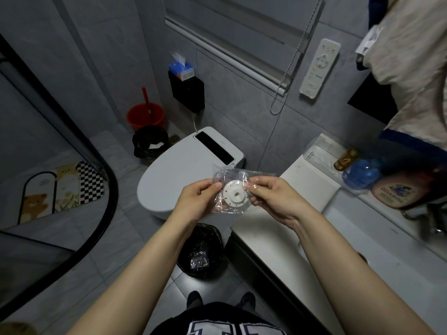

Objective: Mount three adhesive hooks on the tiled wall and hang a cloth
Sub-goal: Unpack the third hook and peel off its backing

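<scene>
Hands (197, 197) (273, 197) pinching hook packet (232, 193) edges

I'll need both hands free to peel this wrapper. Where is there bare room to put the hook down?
The white counter is bare between its near-left corner and the clear tray. The closed toilet lid is bare too. Along the wall to the right it is crowded: amber jar, blue bottle, pink bottle.

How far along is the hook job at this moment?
Early. Both hands, left and right, pinch a clear wrapper with a white hook disc inside. No hook shows on the tiled wall; mounting and hanging a cloth remain.
</scene>
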